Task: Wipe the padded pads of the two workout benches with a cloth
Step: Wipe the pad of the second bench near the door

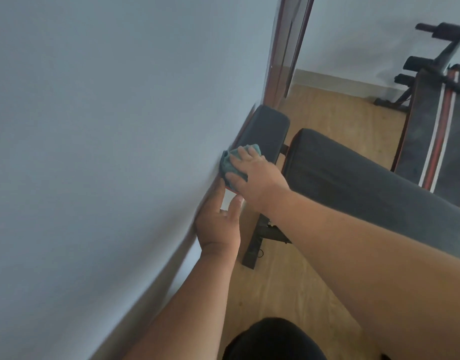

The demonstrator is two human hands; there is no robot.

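Observation:
A teal cloth [228, 162] lies on the near end of a small dark seat pad [266, 126] that stands right against the wall. My right hand [252, 175] presses the cloth flat with spread fingers. Below it, my left hand [218, 222] reaches up along the wall with straight fingers and raised thumb, touching the pad's near edge. The same bench's long dark back pad [353, 175] runs to the right under my right forearm. A second bench [429, 131], dark with a red and white stripe, stands at the far right.
A pale wall [106, 126] fills the left side. The first bench's black metal foot [254, 245] sits on the wooden floor [280, 289]. A dark door frame [283, 48] rises behind the pad. Black foam rollers [416, 62] top the second bench.

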